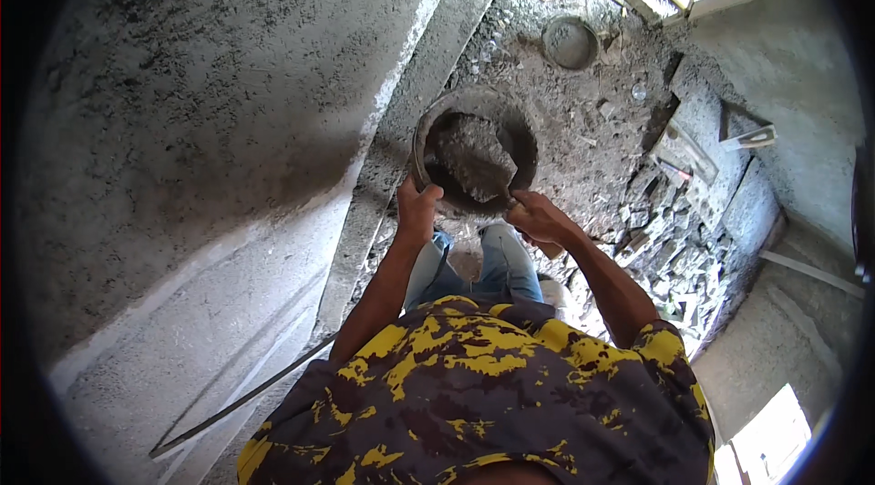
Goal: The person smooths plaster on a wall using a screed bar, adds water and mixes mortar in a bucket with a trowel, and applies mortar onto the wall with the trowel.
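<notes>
"Where's the bucket (523,128), and how's your grip?"

"Twelve o'clock from me. My left hand (419,209) pinches its rim at seven; my right hand (540,217) is at five, but I can't tell how it closes."

"How far along?"

"Partway, I'd judge: grey mix (468,155) sits gathered inside, plenty unused. The wall (210,75) at ten looks patchy."
</notes>
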The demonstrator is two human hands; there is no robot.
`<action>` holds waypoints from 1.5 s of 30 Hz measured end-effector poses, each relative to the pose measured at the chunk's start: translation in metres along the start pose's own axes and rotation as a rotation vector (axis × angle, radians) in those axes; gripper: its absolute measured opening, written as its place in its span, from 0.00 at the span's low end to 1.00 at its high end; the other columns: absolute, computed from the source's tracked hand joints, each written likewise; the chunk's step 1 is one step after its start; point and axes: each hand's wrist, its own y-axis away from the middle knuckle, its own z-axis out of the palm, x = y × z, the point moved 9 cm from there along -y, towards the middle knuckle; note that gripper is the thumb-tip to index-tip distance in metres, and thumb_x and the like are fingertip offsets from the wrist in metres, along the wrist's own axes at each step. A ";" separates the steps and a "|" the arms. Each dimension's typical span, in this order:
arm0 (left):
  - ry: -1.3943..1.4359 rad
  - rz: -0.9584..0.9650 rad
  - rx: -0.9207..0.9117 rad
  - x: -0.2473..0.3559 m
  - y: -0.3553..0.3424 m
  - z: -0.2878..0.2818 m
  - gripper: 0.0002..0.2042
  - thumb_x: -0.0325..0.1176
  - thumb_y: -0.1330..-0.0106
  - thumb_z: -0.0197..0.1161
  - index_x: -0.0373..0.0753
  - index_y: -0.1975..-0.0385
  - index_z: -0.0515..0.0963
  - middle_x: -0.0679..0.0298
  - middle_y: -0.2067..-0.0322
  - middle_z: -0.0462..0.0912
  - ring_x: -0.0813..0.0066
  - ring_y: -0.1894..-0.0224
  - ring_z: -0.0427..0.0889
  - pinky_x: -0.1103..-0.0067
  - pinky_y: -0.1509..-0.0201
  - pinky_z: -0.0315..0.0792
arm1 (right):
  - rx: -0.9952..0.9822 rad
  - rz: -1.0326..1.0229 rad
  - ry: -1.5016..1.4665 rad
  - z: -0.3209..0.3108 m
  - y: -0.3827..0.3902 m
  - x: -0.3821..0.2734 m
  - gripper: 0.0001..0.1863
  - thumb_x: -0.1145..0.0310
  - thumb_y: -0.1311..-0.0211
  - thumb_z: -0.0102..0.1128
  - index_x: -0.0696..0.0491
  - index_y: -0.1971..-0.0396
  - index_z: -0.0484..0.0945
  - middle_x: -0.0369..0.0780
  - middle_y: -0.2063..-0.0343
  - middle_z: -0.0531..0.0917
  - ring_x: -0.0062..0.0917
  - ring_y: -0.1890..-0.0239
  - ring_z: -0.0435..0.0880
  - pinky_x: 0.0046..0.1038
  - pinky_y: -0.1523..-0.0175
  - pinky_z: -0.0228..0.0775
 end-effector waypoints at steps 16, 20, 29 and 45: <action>0.263 -0.281 0.192 -0.061 -0.009 -0.146 0.30 0.19 0.54 0.51 0.44 0.45 0.62 0.60 0.52 0.71 0.61 0.51 0.74 0.63 0.52 0.74 | 1.191 -0.202 -0.881 -0.130 0.118 0.125 0.16 0.58 0.43 0.53 0.54 0.61 0.71 0.35 0.75 0.76 0.17 0.78 0.73 0.16 0.80 0.67; 0.173 -0.267 0.316 -0.078 0.019 -0.235 0.28 0.19 0.55 0.52 0.42 0.48 0.64 0.63 0.59 0.72 0.68 0.60 0.76 0.69 0.64 0.79 | 1.820 -0.077 -0.480 -0.154 0.144 0.200 0.17 0.57 0.49 0.55 0.55 0.67 0.73 0.39 0.78 0.73 0.25 0.77 0.72 0.25 0.71 0.69; 0.267 -0.251 0.461 -0.186 0.031 -0.364 0.34 0.16 0.59 0.52 0.40 0.45 0.62 0.62 0.52 0.71 0.64 0.51 0.72 0.70 0.51 0.72 | 1.536 -0.331 0.252 0.099 -0.394 -0.009 0.10 0.67 0.45 0.52 0.56 0.66 0.71 0.40 0.77 0.72 0.29 0.77 0.71 0.33 0.74 0.64; -0.296 -0.103 0.273 -0.092 0.010 -0.314 0.23 0.23 0.54 0.54 0.31 0.53 0.68 0.62 0.60 0.75 0.72 0.59 0.73 0.79 0.52 0.66 | 0.183 -0.040 0.666 0.236 -0.240 -0.021 0.10 0.73 0.50 0.48 0.62 0.71 0.75 0.54 0.73 0.80 0.46 0.70 0.81 0.42 0.67 0.74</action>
